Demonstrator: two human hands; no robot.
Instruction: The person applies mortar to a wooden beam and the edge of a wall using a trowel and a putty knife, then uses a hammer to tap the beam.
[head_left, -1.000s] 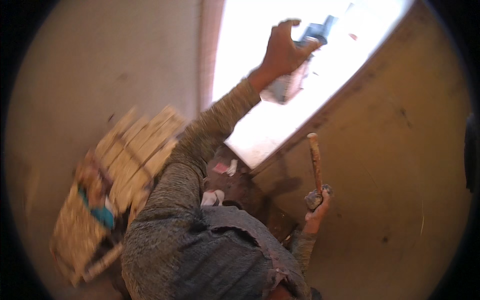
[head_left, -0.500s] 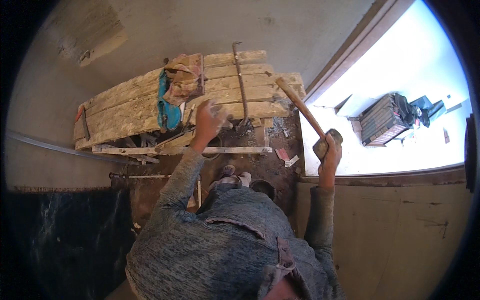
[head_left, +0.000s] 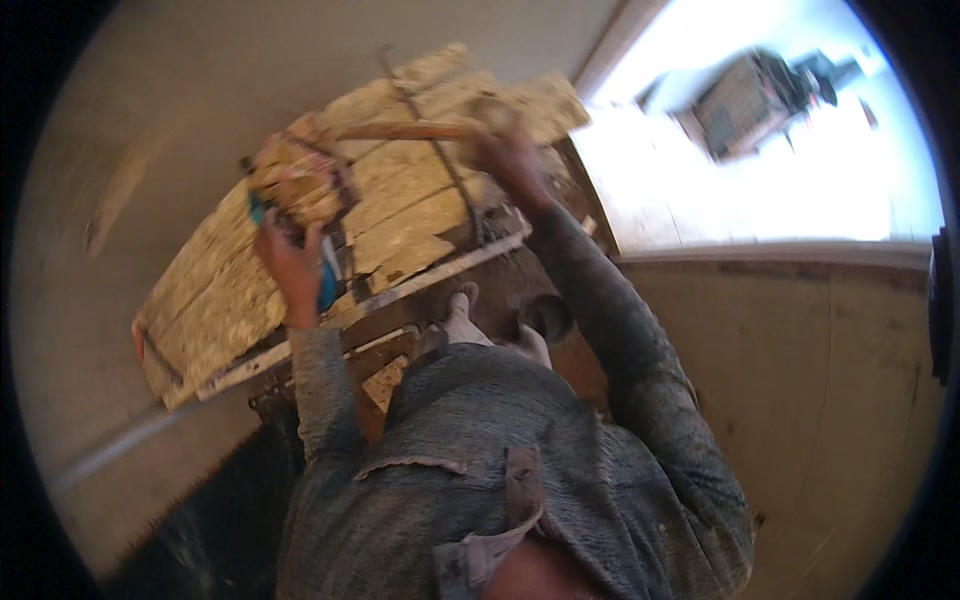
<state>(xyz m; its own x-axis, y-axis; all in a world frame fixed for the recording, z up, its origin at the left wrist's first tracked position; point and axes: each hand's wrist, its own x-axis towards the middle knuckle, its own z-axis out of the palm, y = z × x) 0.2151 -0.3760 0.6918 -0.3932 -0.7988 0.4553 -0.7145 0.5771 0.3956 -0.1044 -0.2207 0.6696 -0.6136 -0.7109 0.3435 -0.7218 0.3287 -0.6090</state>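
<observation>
1 hammer [head_left: 425,131] sits in the right hand [head_left: 508,160], gripped near its head above the table [head_left: 225,290], handle pointing left toward the cloth [head_left: 305,182] just beyond the nearer left hand [head_left: 289,264], whose hold I cannot tell.

Hammer handle [head_left: 405,131] orange-brown; hammer head [head_left: 492,115] greyish tan, blurred. Cloth [head_left: 305,180] mottled orange, tan, dull pink. Object by cloth [head_left: 327,288] teal. Boards [head_left: 400,220] pale yellow, darker blotches. Shirt [head_left: 480,420] speckled grey. Rod [head_left: 458,185] dark brown. Round tub [head_left: 547,317] near-black. Wall [head_left: 230,90] beige.
</observation>
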